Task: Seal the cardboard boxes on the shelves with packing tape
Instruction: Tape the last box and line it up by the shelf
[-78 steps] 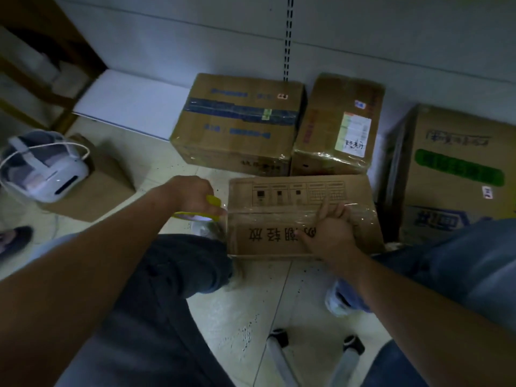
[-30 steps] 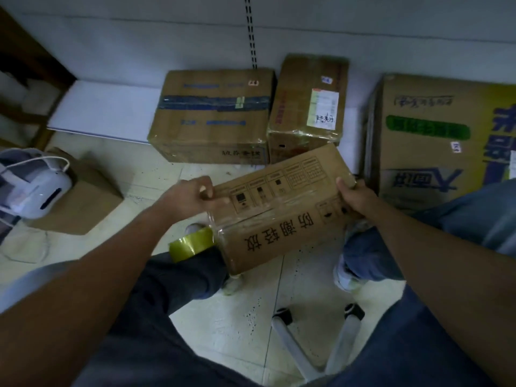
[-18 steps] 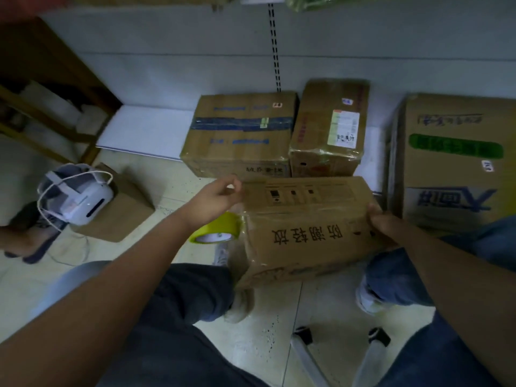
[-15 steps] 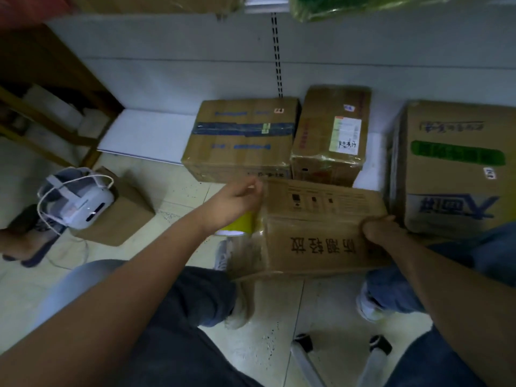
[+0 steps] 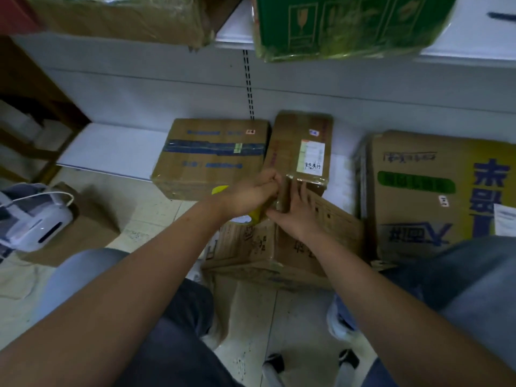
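A small brown cardboard box [image 5: 279,247] with printed characters stands tilted on the floor between my knees. My left hand [image 5: 251,194] is curled round a yellow roll of packing tape [image 5: 255,215] at the box's top edge. My right hand [image 5: 296,213] lies on top of the box beside the left, fingers spread and pressing down on the clear tape strip. Most of the roll is hidden under my left hand.
On the low white shelf [image 5: 111,146] stand a box with blue tape [image 5: 212,155], a labelled box [image 5: 304,146] and a large printed box [image 5: 435,191]. A white device [image 5: 33,219] rests on cardboard at left. A green box [image 5: 343,23] overhangs above. Chair legs [image 5: 273,367] are below.
The box was turned and set down tilted against the shelf. My left hand brought the tape roll up to its top edge, and my right hand moved from the box's right end onto its top.
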The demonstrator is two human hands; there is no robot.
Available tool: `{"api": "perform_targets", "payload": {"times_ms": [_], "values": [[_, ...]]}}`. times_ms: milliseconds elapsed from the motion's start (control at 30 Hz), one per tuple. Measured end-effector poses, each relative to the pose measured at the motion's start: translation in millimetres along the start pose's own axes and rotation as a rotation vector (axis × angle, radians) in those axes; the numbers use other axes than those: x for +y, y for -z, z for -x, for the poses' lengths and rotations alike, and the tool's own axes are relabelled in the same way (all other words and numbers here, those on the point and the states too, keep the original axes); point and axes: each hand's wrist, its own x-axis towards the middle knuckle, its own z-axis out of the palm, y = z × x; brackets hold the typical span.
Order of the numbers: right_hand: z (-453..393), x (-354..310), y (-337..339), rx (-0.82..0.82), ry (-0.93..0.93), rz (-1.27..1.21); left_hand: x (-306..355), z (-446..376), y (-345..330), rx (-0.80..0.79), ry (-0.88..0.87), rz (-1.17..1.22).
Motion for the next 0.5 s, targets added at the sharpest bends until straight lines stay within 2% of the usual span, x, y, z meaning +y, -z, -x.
{"api": "perform_targets", "payload": {"times_ms": [67,133,167,200,233,267,300,333,367,433,500], "values": [[-12.0,0.5,4.9,-0.013,-0.025,-0.028,-6.0,5.3,1.1,0.174,-0.162,-0.170],[-16.3,3.3,13.4,0.004,-0.074,-0.072,-32.2,12.1,-0.2,0.581,-0.204,-0.208],[-17.3,5.8,18.5,0.007,-0.115,-0.096,-48.3,17.4,-1.7,0.813,-0.111,-0.104],[-19.0,9.1,23.4,-0.004,-0.159,-0.113,-69.5,21.9,-3.8,1.003,0.055,0.018],[-20.5,12.0,27.6,-0.021,-0.191,-0.111,-92.8,25.7,-7.4,1.099,0.286,0.127],[-20.7,12.8,31.6,-0.040,-0.206,-0.088,-117.4,26.4,-11.6,1.067,0.554,0.228],[-22.3,13.4,32.3,-0.053,-0.211,-0.063,-142.1,25.5,-16.8,0.961,0.801,0.333],[-22.9,13.7,32.4,-0.057,-0.206,-0.041,-162.1,24.3,-21.6,0.836,0.983,0.438],[-22.9,13.9,31.2,-0.048,-0.197,-0.034,-178.7,22.1,-25.7,0.739,1.079,0.558],[-21.1,13.1,27.6,-0.035,-0.165,-0.043,-196.4,22.1,-34.4,0.588,1.068,0.781],[-19.3,15.9,21.1,-0.035,-0.137,-0.041,-205.5,25.1,-42.0,0.528,0.998,0.900]]}}
